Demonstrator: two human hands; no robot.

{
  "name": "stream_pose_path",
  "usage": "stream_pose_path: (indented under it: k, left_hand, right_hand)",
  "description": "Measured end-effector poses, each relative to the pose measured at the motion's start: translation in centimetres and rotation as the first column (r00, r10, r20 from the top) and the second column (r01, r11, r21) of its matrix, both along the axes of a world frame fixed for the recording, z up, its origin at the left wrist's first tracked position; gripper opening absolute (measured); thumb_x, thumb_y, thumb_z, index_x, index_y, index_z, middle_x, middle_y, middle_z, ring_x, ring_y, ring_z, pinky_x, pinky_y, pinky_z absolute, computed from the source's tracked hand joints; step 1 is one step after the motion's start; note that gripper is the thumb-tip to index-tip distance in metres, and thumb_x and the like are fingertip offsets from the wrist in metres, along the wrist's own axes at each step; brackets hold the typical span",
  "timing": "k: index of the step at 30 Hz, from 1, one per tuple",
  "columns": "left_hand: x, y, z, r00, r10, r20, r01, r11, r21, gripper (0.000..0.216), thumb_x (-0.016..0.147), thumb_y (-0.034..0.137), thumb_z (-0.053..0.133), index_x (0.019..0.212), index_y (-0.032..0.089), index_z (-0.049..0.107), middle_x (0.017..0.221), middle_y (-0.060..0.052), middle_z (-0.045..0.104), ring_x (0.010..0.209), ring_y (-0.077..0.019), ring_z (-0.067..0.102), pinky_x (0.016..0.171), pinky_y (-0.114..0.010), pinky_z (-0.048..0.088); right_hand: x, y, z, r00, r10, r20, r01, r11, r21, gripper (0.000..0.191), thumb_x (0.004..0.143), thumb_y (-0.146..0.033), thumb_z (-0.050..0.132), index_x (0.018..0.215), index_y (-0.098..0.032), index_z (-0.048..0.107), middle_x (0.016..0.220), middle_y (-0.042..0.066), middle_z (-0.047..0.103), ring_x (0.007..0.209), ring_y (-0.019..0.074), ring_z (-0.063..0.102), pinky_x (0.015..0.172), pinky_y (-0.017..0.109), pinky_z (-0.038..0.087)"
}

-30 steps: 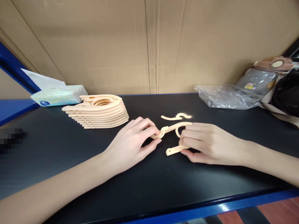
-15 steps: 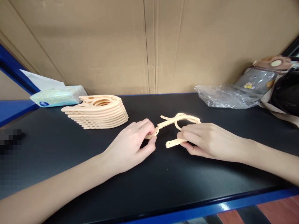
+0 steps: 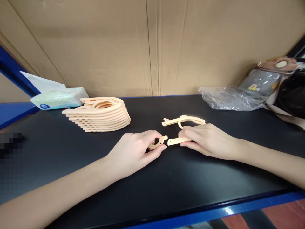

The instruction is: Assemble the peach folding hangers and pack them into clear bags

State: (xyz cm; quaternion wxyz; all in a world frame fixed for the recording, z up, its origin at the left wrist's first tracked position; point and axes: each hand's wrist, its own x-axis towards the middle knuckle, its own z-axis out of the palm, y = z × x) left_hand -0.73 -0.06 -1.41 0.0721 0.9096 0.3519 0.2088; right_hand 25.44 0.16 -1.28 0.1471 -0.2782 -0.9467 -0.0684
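Note:
My left hand (image 3: pixel 138 152) pinches a small peach plastic hook piece (image 3: pixel 159 142) between thumb and fingers, low over the black table (image 3: pixel 166 190). My right hand (image 3: pixel 207 140) grips a peach folding hanger (image 3: pixel 183 122); one arm end (image 3: pixel 175 141) points left and sits a short gap from the hook piece. The hanger's upper arm lies on the table just behind my right fingers. A stack of several finished peach hangers (image 3: pixel 100 114) rests at the back left.
A tissue pack (image 3: pixel 57 97) sits at the far left by a blue frame. Crumpled clear plastic bag (image 3: pixel 231 98), a grey bottle (image 3: pixel 264 79) and a dark bag (image 3: pixel 293 95) lie at the back right. Cardboard lines the back wall. The table's blue front edge (image 3: pixel 214 213) runs below.
The hook piece has come apart from the hanger's upper arm. My left hand moved it down, level with the lower arm end, which my right hand turned toward it.

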Motion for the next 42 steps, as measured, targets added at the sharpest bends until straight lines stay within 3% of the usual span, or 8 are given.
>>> stream_pose_path:
  k: [11, 17, 30, 36, 42]
  left_hand:
    - [0.5, -0.7, 0.1, 0.986, -0.107, -0.125, 0.115, 0.992, 0.054, 0.017, 0.1, 0.028, 0.033, 0.088, 0.021, 0.043, 0.065, 0.006, 0.056, 0.047, -0.0111, 0.05, 0.044, -0.023, 0.027]
    - [0.5, -0.9, 0.2, 0.987, -0.078, -0.139, 0.086, 0.995, 0.05, 0.021, 0.1, 0.026, 0.026, 0.084, 0.022, 0.038, 0.059, 0.007, 0.052, 0.043, -0.0118, 0.046, 0.044, -0.024, 0.024]
    - [0.7, -0.7, 0.5, 0.984, -0.075, -0.159, 0.076, 0.997, 0.004, 0.019, 0.098, 0.025, 0.025, 0.079, 0.024, 0.031, 0.057, 0.007, 0.05, 0.041, -0.0129, 0.043, 0.043, -0.025, 0.021]
    - [0.9, -0.9, 0.6, 0.967, -0.041, -0.251, 0.048, 0.999, 0.022, 0.032, 0.099, 0.046, 0.038, 0.078, 0.024, 0.03, 0.059, 0.006, 0.053, 0.044, -0.0137, 0.052, 0.043, -0.023, 0.025]
    - [1.0, -0.8, 0.8, 0.954, -0.044, -0.296, 0.07, 0.994, 0.079, 0.033, 0.1, 0.046, 0.038, 0.078, 0.023, 0.032, 0.06, 0.005, 0.055, 0.044, -0.0141, 0.054, 0.042, -0.023, 0.027]
  right_hand:
    - [-0.6, -0.3, -0.1, 0.998, 0.045, -0.053, -0.04, 0.994, 0.1, 0.025, 0.103, -0.029, 0.038, 0.092, -0.017, 0.057, 0.078, 0.001, 0.065, 0.057, 0.0125, 0.055, 0.055, 0.025, 0.039]
    - [-0.6, -0.4, -0.3, 0.994, 0.066, -0.088, -0.053, 0.989, 0.135, 0.023, 0.102, -0.028, 0.041, 0.089, -0.017, 0.057, 0.076, 0.001, 0.066, 0.057, 0.0122, 0.056, 0.056, 0.025, 0.039]
    - [-0.7, -0.4, -0.1, 0.986, 0.1, -0.136, -0.088, 0.992, 0.093, 0.023, 0.102, -0.03, 0.041, 0.09, -0.017, 0.057, 0.076, 0.001, 0.067, 0.058, 0.0123, 0.057, 0.056, 0.025, 0.04]
    - [-0.7, -0.4, -0.1, 0.981, 0.1, -0.167, -0.089, 0.994, 0.071, 0.023, 0.101, -0.03, 0.043, 0.09, -0.017, 0.058, 0.076, 0.001, 0.068, 0.059, 0.0119, 0.058, 0.056, 0.024, 0.04]
    - [-0.7, -0.4, 0.0, 0.977, 0.118, -0.177, -0.106, 0.991, 0.077, 0.024, 0.101, -0.031, 0.043, 0.089, -0.017, 0.058, 0.072, -0.001, 0.066, 0.056, 0.011, 0.055, 0.055, 0.024, 0.039]
